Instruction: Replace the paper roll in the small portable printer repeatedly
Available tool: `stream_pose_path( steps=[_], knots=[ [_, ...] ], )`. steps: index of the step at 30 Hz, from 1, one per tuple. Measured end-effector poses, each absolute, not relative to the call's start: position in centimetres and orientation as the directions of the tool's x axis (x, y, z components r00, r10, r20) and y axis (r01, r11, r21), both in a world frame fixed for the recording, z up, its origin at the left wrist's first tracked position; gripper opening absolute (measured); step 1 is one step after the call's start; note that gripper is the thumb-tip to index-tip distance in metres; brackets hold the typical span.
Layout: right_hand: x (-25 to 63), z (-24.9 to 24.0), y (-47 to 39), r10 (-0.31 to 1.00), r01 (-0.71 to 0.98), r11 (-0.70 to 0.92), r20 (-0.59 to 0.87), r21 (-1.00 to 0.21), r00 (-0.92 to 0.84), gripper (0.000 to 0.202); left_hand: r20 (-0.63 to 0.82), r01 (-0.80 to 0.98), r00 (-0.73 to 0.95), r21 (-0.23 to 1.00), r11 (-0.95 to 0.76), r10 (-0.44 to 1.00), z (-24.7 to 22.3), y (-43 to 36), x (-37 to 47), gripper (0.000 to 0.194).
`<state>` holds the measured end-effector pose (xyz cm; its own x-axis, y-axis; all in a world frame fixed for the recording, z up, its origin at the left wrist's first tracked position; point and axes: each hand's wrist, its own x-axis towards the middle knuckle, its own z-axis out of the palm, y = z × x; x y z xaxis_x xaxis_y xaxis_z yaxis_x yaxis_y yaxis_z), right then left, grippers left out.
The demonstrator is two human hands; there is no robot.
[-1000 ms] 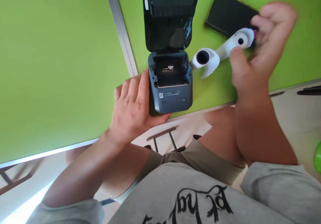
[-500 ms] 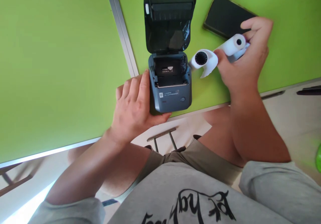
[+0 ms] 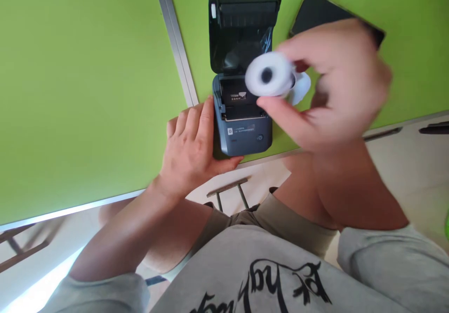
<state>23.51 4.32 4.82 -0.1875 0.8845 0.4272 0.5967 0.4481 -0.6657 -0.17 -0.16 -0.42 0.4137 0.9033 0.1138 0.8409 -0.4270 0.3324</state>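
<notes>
A dark blue-grey label printer (image 3: 242,137) stands on the green table with its black lid (image 3: 242,37) tipped back and its inner compartment exposed. My left hand (image 3: 192,149) wraps round the printer's left side and lower left corner. Between thumb and fingers, my right hand (image 3: 336,83) grips a white paper roll (image 3: 268,75), slightly blurred, over the right part of the compartment. The roll's end with its dark core hole faces up toward me. Behind it, another white roll (image 3: 300,88) is partly hidden by the right hand.
Beyond my right hand lies a black phone (image 3: 317,11), partly covered by it. A metal seam strip (image 3: 175,41) crosses the green table (image 3: 87,93) left of the printer. The table's near edge runs just below the printer, above my legs.
My right hand has lifted the white roll and carried it left from beside the phone to the printer's compartment. My left hand keeps its hold on the printer.
</notes>
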Motion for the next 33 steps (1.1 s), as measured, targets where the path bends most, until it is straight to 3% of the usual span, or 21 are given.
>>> stream_pose_path(
  steps=[1,4,6,10,19,25,28,30,33],
  knots=[
    [22.8,5.2,4.2,0.849,0.632,0.510,0.461,-0.584,-0.259,0.011,0.121,0.841,0.416,0.326,-0.432,0.901,-0.4,-0.2,-0.2,0.121],
    [21.8,5.3,4.3,0.777,0.724,0.589,0.499,-0.360,-0.384,0.026,0.138,0.834,0.436,0.309,-0.457,0.889,-0.4,-0.1,-0.2,0.121],
    [21.8,4.9,4.6,0.779,0.753,0.579,0.483,-0.312,-0.399,0.026,0.139,0.820,0.457,0.316,-0.477,0.879,-0.2,-0.1,-0.2,0.119],
    [21.9,4.5,5.0,0.834,0.765,0.526,0.402,-0.372,-0.378,0.013,0.130,0.805,0.475,0.336,-0.490,0.870,0.1,0.0,-0.2,0.112],
    [21.9,3.5,5.2,0.858,0.756,0.504,0.339,-0.417,-0.385,0.012,0.206,0.798,0.491,0.285,-0.532,0.847,0.2,0.0,-0.2,0.109],
    [21.8,4.8,4.9,0.817,0.752,0.549,0.422,-0.365,-0.392,0.019,0.188,0.790,0.479,0.332,-0.515,0.857,-0.2,-0.1,-0.2,0.111],
    [21.7,5.5,4.1,0.730,0.610,0.676,0.492,-0.414,-0.474,0.022,0.205,0.781,0.467,0.360,-0.510,0.860,-0.3,-0.2,-0.3,0.111],
    [21.7,5.4,3.5,0.674,0.515,0.737,0.524,-0.437,-0.521,0.024,0.232,0.769,0.479,0.355,-0.532,0.847,-0.3,-0.3,-0.4,0.102],
    [21.8,5.1,3.0,0.666,0.515,0.745,0.493,-0.424,-0.559,0.024,0.242,0.761,0.510,0.322,-0.564,0.826,-0.2,-0.4,-0.5,0.079]
  ],
)
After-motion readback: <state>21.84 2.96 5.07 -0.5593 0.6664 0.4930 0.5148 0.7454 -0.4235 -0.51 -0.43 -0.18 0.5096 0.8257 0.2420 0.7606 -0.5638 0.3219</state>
